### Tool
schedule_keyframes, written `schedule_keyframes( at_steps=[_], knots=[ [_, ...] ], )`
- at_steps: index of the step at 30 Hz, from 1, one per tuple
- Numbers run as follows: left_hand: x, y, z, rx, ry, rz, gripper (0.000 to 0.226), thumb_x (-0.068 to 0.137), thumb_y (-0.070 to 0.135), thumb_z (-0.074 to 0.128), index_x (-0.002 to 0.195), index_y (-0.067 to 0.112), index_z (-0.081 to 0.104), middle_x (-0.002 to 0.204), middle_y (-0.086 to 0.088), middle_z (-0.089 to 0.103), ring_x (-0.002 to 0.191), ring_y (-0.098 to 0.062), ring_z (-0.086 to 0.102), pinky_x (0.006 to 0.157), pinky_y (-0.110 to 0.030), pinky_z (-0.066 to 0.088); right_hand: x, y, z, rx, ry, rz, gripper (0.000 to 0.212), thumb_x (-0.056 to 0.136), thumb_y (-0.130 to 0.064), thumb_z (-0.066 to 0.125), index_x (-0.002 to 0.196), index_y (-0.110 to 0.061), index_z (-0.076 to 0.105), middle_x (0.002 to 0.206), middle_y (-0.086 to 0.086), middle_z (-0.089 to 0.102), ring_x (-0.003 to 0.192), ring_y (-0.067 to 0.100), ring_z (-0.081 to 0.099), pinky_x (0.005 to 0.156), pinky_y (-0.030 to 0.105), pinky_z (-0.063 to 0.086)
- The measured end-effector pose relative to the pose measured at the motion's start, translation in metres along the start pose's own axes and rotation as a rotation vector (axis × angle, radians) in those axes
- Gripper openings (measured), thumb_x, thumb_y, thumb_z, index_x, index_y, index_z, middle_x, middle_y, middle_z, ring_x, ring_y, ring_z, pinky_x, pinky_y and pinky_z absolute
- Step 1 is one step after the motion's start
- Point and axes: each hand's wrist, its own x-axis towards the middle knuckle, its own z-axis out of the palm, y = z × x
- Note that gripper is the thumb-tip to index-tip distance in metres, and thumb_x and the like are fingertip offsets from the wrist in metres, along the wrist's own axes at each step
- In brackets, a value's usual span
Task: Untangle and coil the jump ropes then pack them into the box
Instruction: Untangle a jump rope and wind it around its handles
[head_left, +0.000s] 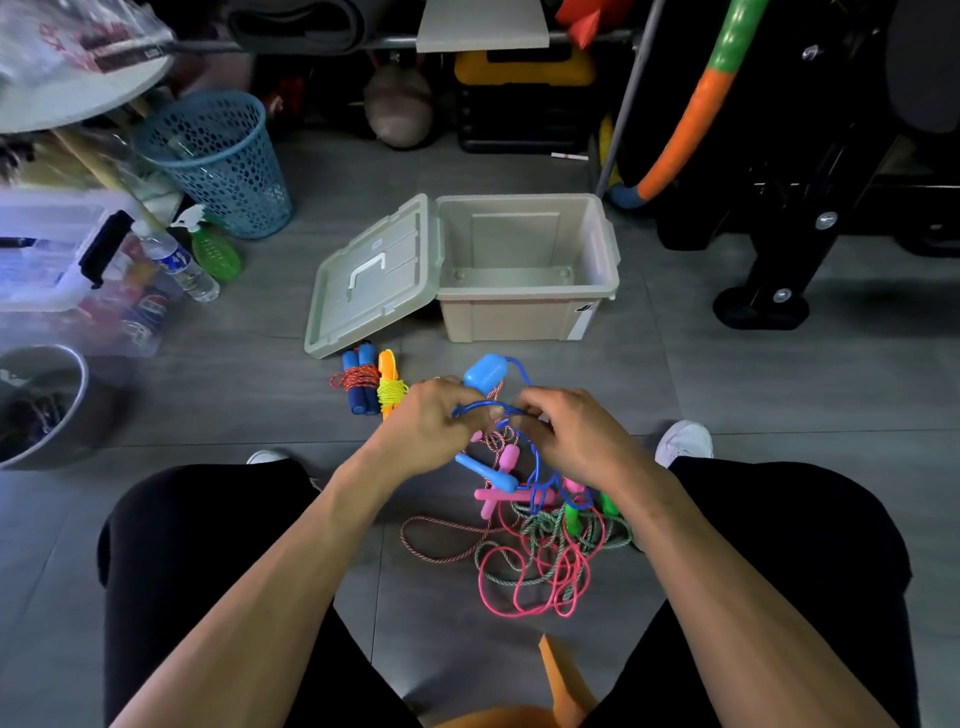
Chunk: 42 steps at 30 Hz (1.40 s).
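Pulling at the blue rope, with the box standing open

Both hands are up over the floor, working on the blue rope (511, 410). The left hand (436, 423) has its fingers curled round a loop of it, and the right hand (569, 431) pinches it just beside. A fat blue handle (485, 371) sticks up above the hands.

Under them lies a messy pile of ropes (540, 551), pink, green and stripy, all mixed up.

The tan box (524, 260) sits farther away. Nothing is inside it. Its lid (371, 280) hangs open on the left side.

Near the lid lie two tidy bundles: a red rope with blue handles (359, 384) and a yellow rope with orange handles (390, 385).

A blue basket (218, 156) stands far left. I cannot tell what is in it.
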Motion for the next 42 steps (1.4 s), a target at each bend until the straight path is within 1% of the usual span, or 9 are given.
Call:
schedule_keyframes(
  at_steps=[9,18,22,26,29,32,35,39,42],
  knots=[
    [-0.009,0.022,-0.025,-0.614,0.209,-0.136,0.04,0.096,0.021,0.057,0.057,0.012,0.064,0.065,-0.005,0.054,0.053,-0.018,0.039,0.044,-0.024,0.031,0.005,0.019,0.01,0.021,0.128,-0.006,0.007,0.085,-0.03,0.058,0.085,-0.027,0.065,0.085,-0.006,0.058,0.076,0.018,0.056,0.069,0.042,0.051],
    [0.0,-0.015,-0.038,-0.292,0.233,-0.519,0.019,0.07,0.029,0.061,0.061,0.014,0.069,0.073,-0.015,0.06,0.062,-0.021,0.046,0.054,-0.027,0.037,-0.002,0.013,-0.005,0.196,0.133,0.068,0.013,0.084,-0.009,0.064,0.081,-0.022,0.066,0.067,-0.007,0.062,0.062,0.011,0.055,0.056,0.015,0.039],
    [-0.005,-0.023,-0.021,0.026,0.07,-0.345,0.028,0.079,0.031,0.069,0.071,0.005,0.064,0.068,-0.004,0.048,0.064,-0.019,0.04,0.061,-0.027,0.039,-0.011,0.0,-0.015,0.206,0.135,-0.005,0.024,0.088,-0.015,0.063,0.071,-0.031,0.058,0.062,-0.011,0.057,0.056,0.006,0.05,0.054,0.015,0.036],
    [-0.011,-0.011,-0.012,-0.125,-0.041,-0.144,0.037,0.077,0.054,0.07,0.077,0.016,0.071,0.081,0.001,0.068,0.075,-0.013,0.059,0.078,-0.025,0.047,-0.018,-0.008,-0.017,0.234,0.025,-0.025,0.02,0.091,-0.019,0.063,0.073,-0.028,0.059,0.052,-0.014,0.055,0.046,0.005,0.046,0.048,0.015,0.032],
    [-0.007,-0.004,-0.007,-0.225,0.071,-0.154,0.031,0.089,0.041,0.064,0.067,0.02,0.07,0.057,0.003,0.055,0.053,-0.009,0.045,0.057,-0.022,0.041,-0.019,-0.011,-0.016,0.226,0.022,-0.033,0.028,0.091,-0.032,0.063,0.065,-0.032,0.054,0.055,-0.016,0.054,0.05,0.005,0.046,0.051,0.017,0.033],
    [0.0,-0.01,-0.007,-0.229,0.183,-0.317,0.032,0.087,0.033,0.061,0.059,0.018,0.06,0.059,-0.006,0.05,0.055,-0.02,0.04,0.055,-0.027,0.035,-0.018,-0.007,-0.014,0.13,0.12,-0.047,0.049,0.093,-0.039,0.059,0.051,-0.023,0.039,0.054,-0.002,0.041,0.053,0.012,0.039,0.056,0.032,0.034],
    [0.006,-0.013,-0.016,-0.441,0.234,-0.591,0.026,0.084,0.032,0.059,0.078,0.006,0.06,0.079,-0.013,0.06,0.053,-0.024,0.042,0.046,-0.024,0.033,-0.019,0.003,-0.016,-0.106,0.187,-0.039,0.053,0.09,-0.032,0.063,0.049,-0.021,0.032,0.057,-0.001,0.036,0.056,0.019,0.039,0.055,0.036,0.033],
    [0.008,-0.013,-0.019,-0.341,0.134,-0.54,0.025,0.089,0.026,0.056,0.079,0.004,0.062,0.075,-0.012,0.059,0.049,-0.02,0.041,0.044,-0.023,0.033,-0.024,0.018,-0.015,-0.346,0.053,0.094,0.007,0.084,-0.028,0.065,0.081,-0.022,0.064,0.088,-0.003,0.062,0.091,0.025,0.06,0.068,0.031,0.042],
    [-0.002,0.0,-0.014,-0.119,0.057,-0.344,0.037,0.091,0.026,0.057,0.059,0.008,0.055,0.061,-0.009,0.042,0.056,-0.019,0.036,0.055,-0.027,0.034,-0.022,0.018,-0.009,-0.296,0.005,0.146,0.022,0.085,-0.029,0.065,0.106,-0.022,0.067,0.109,0.0,0.068,0.102,0.027,0.061,0.08,0.032,0.049]
  ],
)
